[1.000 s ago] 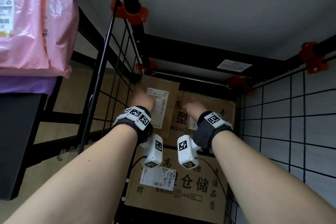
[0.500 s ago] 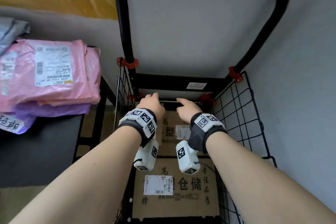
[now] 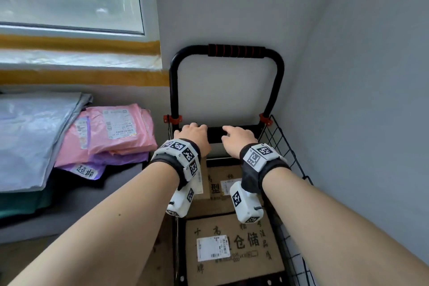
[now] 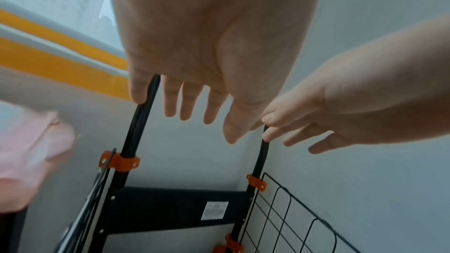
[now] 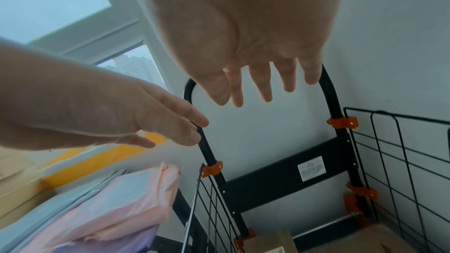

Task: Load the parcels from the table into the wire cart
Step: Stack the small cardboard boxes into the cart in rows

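black wire cart [image 3: 282, 146], pink parcels [image 3: 116, 132], brown boxes [image 3: 234, 248]

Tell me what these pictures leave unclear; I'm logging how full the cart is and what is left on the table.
- Cardboard boxes in the wire cart: head view, forearms and wrist cameras cover parts; count uncertain.
- Cart floor and wheels: cut off by the bottom edge.
- Pink parcel label: too small to read.
- Parcels under the grey bag: hidden.
- Left hand, right hand: wrist views blurred, cart contact unclear.

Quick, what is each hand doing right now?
Left hand: open, fingers loose, holding nothing.
Right hand: open, fingers loose, holding nothing.
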A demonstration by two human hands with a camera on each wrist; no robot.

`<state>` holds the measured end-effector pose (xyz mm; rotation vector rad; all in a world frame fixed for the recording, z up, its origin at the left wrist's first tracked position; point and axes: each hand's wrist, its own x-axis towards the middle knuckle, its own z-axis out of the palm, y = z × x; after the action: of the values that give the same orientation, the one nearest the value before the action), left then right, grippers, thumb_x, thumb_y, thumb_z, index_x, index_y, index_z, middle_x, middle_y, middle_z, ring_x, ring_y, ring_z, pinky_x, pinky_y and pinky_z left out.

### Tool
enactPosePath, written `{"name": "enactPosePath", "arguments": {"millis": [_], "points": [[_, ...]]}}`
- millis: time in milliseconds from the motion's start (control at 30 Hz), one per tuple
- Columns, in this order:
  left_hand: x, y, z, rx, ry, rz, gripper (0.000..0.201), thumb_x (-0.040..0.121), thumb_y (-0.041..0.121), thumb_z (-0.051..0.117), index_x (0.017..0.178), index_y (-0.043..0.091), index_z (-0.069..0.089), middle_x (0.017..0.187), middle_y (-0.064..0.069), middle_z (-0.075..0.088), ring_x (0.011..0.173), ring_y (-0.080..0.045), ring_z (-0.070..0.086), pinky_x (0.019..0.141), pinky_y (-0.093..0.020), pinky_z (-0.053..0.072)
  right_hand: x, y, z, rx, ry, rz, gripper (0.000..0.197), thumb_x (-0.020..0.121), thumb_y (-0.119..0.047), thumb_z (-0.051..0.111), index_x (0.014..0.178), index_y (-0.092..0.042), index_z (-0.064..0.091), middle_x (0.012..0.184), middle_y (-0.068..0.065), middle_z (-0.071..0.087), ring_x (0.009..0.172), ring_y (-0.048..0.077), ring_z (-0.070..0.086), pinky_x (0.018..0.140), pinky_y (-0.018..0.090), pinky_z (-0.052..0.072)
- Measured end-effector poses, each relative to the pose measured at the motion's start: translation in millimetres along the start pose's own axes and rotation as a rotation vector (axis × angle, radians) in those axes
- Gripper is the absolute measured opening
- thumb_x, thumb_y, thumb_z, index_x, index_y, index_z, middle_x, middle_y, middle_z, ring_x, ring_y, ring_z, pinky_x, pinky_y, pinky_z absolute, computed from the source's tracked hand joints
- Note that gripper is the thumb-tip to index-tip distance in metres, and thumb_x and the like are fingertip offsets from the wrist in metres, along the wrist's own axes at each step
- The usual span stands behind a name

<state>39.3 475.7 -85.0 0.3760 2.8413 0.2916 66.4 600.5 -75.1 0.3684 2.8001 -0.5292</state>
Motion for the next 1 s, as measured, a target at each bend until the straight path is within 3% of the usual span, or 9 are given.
{"name": "enactPosePath", "arguments": {"millis": [200, 400, 567, 700, 900, 1000], "points": [[-60, -8, -38, 0.058, 0.085, 0.005, 0.049, 0.089, 0.025, 0.051, 0.137, 0.015, 0.042, 0.140, -0.008, 0.042, 0.132, -0.029, 0.036, 0.108, -0.046, 0.031, -60, -24, -21, -0.072, 0.061, -0.049, 0.045, 0.099, -0.032, 0.034, 0.144, -0.029, 0.037, 0.146, 0.006, 0.040, 0.136, 0.031, 0.030, 0.110, 0.044, 0.030], [-137, -27, -60, 0.024, 0.197, -0.056, 0.047, 0.087, 0.025, 0.051, 0.134, 0.020, 0.046, 0.139, -0.005, 0.044, 0.130, -0.027, 0.038, 0.105, -0.045, 0.033, -122, -51, -19, -0.090, 0.085, -0.149, 0.045, 0.098, -0.032, 0.033, 0.142, -0.026, 0.040, 0.147, 0.005, 0.041, 0.136, 0.032, 0.031, 0.112, 0.043, 0.029], [-205, -52, -64, 0.071, 0.242, -0.104, 0.049, 0.088, 0.034, 0.057, 0.134, 0.020, 0.047, 0.140, -0.003, 0.043, 0.130, -0.026, 0.040, 0.104, -0.046, 0.034, -170, -81, 1, -0.075, 0.052, -0.254, 0.045, 0.096, -0.034, 0.034, 0.139, -0.026, 0.044, 0.147, 0.005, 0.043, 0.135, 0.031, 0.036, 0.111, 0.042, 0.031], [-250, -75, -73, 0.136, 0.228, -0.160, 0.057, 0.086, 0.045, 0.058, 0.136, 0.019, 0.047, 0.142, -0.004, 0.043, 0.133, -0.026, 0.037, 0.107, -0.044, 0.030, -199, -112, 9, -0.100, 0.044, -0.370, 0.038, 0.096, -0.028, 0.037, 0.128, -0.019, 0.056, 0.138, 0.009, 0.051, 0.126, 0.032, 0.046, 0.105, 0.037, 0.039], [-318, -145, -94, 0.159, 0.283, -0.303, 0.045, 0.090, 0.033, 0.054, 0.134, 0.022, 0.050, 0.142, -0.004, 0.044, 0.132, -0.024, 0.038, 0.108, -0.044, 0.030, -247, -193, 27, -0.118, 0.042, -0.554, 0.034, 0.094, -0.018, 0.042, 0.119, -0.018, 0.064, 0.133, 0.009, 0.056, 0.121, 0.028, 0.051, 0.095, 0.028, 0.040], [-348, -187, -103, 0.203, 0.265, -0.376, 0.044, 0.093, 0.031, 0.050, 0.135, 0.020, 0.047, 0.142, -0.005, 0.043, 0.132, -0.025, 0.038, 0.108, -0.045, 0.028, -264, -239, 48, -0.124, 0.039, -0.606, 0.036, 0.093, -0.018, 0.041, 0.122, -0.019, 0.062, 0.135, 0.005, 0.055, 0.123, 0.028, 0.050, 0.100, 0.030, 0.041]]}}
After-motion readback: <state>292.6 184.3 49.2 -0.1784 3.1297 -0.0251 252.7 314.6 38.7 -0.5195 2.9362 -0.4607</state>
